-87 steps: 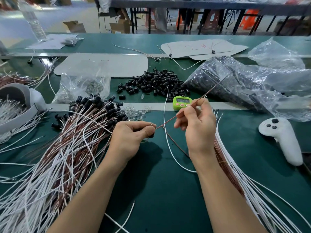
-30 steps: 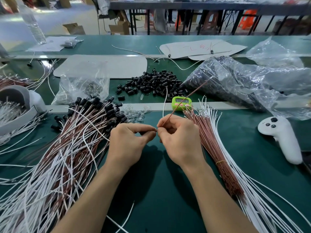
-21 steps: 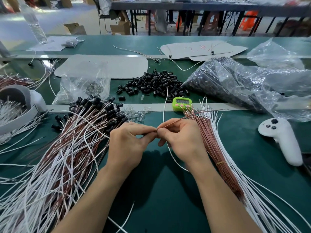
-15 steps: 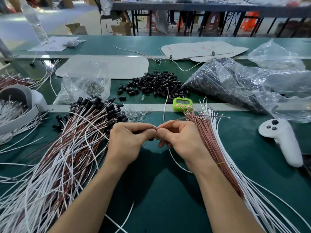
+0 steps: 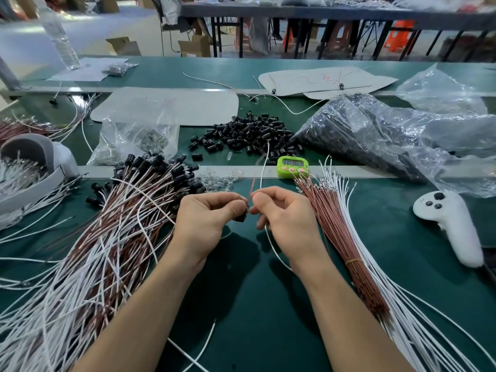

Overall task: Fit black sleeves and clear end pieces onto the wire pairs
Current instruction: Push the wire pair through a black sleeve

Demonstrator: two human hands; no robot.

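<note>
My left hand pinches a small black sleeve at the middle of the green bench. My right hand pinches a wire pair right beside it, thumb tips almost touching. The pair's brown wire sticks up between the hands and its white wire rises toward the back. Loose black sleeves lie heaped behind. Clear end pieces lie scattered by the metal strip. Finished pairs with black sleeves are piled on the left. Bare brown and white wires lie bundled on the right.
A green timer stands on the metal strip. A white controller lies at the right. Large plastic bags of black parts fill the back right. A small clear bag sits back left, a grey-white holder with wires far left.
The brown wire lay out to the right half a second ago and now stands nearly upright between my hands. My hands stay pressed together at the sleeve.
</note>
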